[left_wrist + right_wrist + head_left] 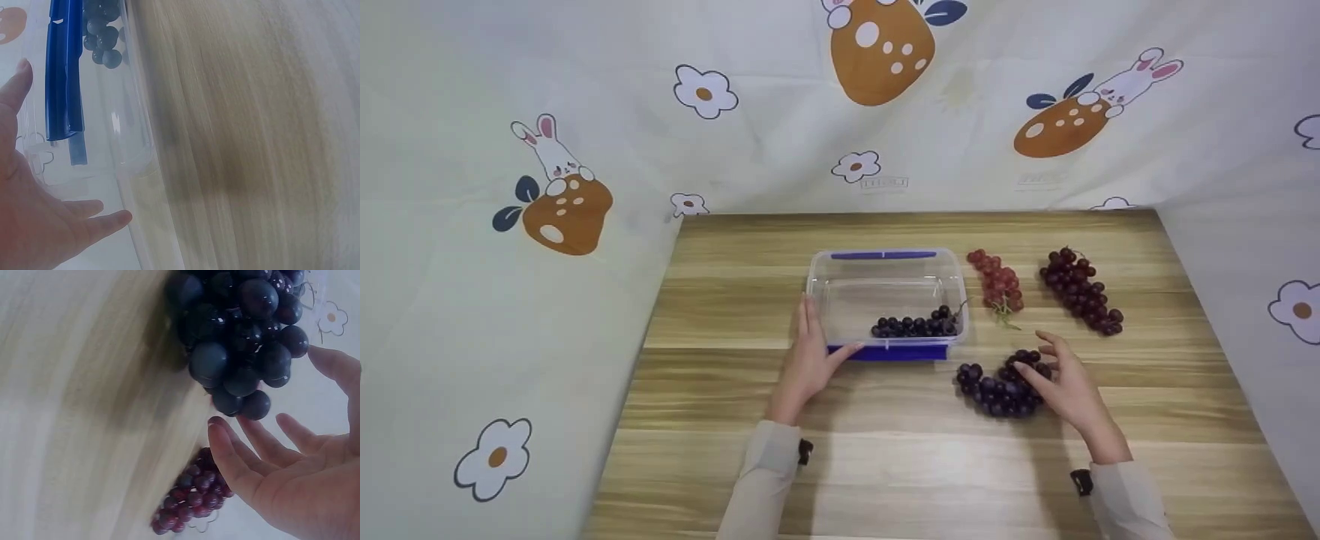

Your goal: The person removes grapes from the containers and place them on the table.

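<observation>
A clear plastic container (815,281) with blue latches sits mid-table, holding a bunch of black grapes (915,326) along its front right side. My left hand (808,364) rests against its front left corner, thumb on the front rim and straight fingers along the left wall. Right of the container, a second bunch of black grapes (997,396) lies on the table. My right hand (1069,394) is at that bunch's right end. In the right wrist view its thumb meets the black grapes (242,354), while the other fingers spread loosely beside them.
A small bunch of red grapes (997,281) with a green stem lies just right of the container. Farther right is a dark red bunch of grapes (1080,294). Behind the wooden table (720,262) hangs a pale cloth (780,135) printed with rabbits and flowers.
</observation>
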{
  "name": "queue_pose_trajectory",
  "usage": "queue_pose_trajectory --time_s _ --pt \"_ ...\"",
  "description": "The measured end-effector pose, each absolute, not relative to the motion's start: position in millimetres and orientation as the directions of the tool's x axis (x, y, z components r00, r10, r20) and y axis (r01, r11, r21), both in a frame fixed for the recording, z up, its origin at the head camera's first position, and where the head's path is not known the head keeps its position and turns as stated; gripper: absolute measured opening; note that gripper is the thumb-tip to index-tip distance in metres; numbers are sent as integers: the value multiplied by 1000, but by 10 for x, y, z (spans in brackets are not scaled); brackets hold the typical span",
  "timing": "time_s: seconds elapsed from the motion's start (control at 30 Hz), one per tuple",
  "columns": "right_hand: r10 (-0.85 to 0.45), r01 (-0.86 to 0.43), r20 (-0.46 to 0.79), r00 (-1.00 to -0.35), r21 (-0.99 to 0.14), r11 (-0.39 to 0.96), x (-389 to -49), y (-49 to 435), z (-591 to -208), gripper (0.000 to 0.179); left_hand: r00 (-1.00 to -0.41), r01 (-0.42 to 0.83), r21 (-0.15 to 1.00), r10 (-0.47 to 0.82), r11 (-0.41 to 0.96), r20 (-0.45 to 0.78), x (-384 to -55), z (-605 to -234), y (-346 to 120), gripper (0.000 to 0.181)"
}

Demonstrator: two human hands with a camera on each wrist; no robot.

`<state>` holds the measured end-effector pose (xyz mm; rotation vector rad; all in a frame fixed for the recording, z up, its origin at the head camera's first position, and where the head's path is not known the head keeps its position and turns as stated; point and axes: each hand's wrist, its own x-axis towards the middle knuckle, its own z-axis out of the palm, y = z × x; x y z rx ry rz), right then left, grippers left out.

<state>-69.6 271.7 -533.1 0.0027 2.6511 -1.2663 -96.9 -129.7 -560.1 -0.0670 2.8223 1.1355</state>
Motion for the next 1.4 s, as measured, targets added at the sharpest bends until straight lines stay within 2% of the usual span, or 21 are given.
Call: queue_pose_trajectory --time_s 0.33,0.63,0.83,1.03,1.2,1.4 --pt "-137 -44 -68 -988 -729 683 -783 2547 -5186 67 -993 -87 694 -7 714 -117 -970 -5611 -1299 125" --pt "-193 -128 -14 -981 -703 700 -953 2309 -5009 68 -991 -96 692 -4 716 -133 -980 -5606 -1299 127" --pt "-266 -231 65 -962 -713 662 -1056 2116 -4897 67 -992 -89 687 -1 721 -127 -976 -5613 -1308 128" --pt "-353 -313 92 -931 -698 644 -1222 1924 -4792 65 -990 -101 692 -7 715 -137 -974 -5592 -1301 127" --pt "-435 -343 60 -898 -714 610 -1438 1792 -4799 60 -991 -103 685 -11 722 -137 -975 -5581 -1305 127" --pt "-536 -303 -97 -839 -735 607 -1687 1645 -4825 55 -991 -99 696 -9 711 -132 -967 -5589 -1299 126"
